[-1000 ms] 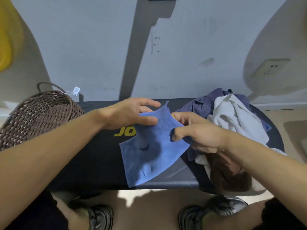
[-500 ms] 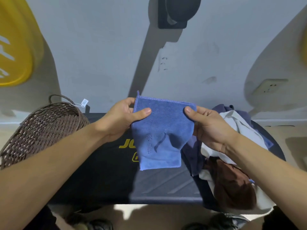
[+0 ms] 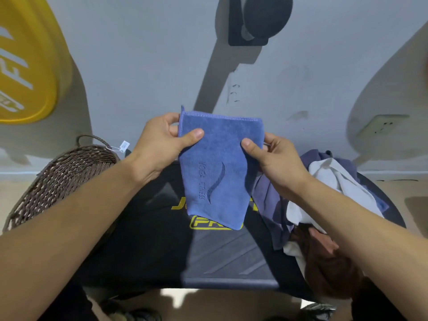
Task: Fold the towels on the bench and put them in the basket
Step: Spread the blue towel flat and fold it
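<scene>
Grey wall behind, black bench [image 3: 148, 246] below w/ wicker basket [image 3: 62, 181] at its left end. Left hand [image 3: 162, 144] & right hand [image 3: 275, 163] each pinch a top corner of blue towel [image 3: 217, 172], hanging above bench, already folded once it seems. Next prob. another fold, then over to basket; unfolded pile [image 3: 333, 195] waits at right

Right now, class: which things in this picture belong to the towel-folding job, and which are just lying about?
Part of the job:
blue towel, pinched at its top corners by the left hand and right hand
pile of unfolded towels
wicker basket
bench

Just lying about:
yellow disc
wall socket
black wall fitting
</scene>
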A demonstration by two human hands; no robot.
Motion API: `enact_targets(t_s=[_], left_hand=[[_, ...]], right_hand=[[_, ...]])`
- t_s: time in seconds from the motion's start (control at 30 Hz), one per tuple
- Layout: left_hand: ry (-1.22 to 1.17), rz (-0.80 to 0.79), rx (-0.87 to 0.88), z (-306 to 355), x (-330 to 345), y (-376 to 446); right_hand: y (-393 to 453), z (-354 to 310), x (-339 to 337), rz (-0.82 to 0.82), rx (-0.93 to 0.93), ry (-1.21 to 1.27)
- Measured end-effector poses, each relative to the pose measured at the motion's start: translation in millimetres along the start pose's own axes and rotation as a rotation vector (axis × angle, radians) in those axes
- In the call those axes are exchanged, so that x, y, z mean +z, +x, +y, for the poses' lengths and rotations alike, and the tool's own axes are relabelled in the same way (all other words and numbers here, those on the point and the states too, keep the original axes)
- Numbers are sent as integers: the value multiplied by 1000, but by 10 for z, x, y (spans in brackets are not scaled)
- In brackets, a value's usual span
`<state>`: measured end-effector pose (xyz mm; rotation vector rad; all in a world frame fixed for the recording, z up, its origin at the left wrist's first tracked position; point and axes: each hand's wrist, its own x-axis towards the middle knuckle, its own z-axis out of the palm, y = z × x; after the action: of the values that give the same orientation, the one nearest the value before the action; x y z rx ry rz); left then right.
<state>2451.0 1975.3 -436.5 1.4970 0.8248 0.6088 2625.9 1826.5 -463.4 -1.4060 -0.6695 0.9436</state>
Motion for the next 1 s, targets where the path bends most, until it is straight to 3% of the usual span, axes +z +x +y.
enact_targets(t_s=[0.17, 0.33, 0.43, 0.53, 0.67, 0.8, 1.0], left_hand=[[-23, 90, 114, 176, -95, 69], [97, 31, 259, 198, -263, -165], [152, -92, 204, 29, -325, -388], [252, -332, 126, -261, -357, -635], [578, -634, -58, -771, -384, -942], [669, -705, -204, -1243, -348, -1213], [730, -804, -205, -1473, -243, -1454]], right_hand=[[68, -191, 163, 45, -164, 5], [18, -238, 102, -48, -271, -113], [-135, -76, 31, -210, -215, -187], [-348, 233, -9, -317, -156, -386], [-711, 750, -36, -576, -2, -614], [-1000, 1123, -70, -713, 145, -752], [-1095, 1258, -113, -758, 263, -766]])
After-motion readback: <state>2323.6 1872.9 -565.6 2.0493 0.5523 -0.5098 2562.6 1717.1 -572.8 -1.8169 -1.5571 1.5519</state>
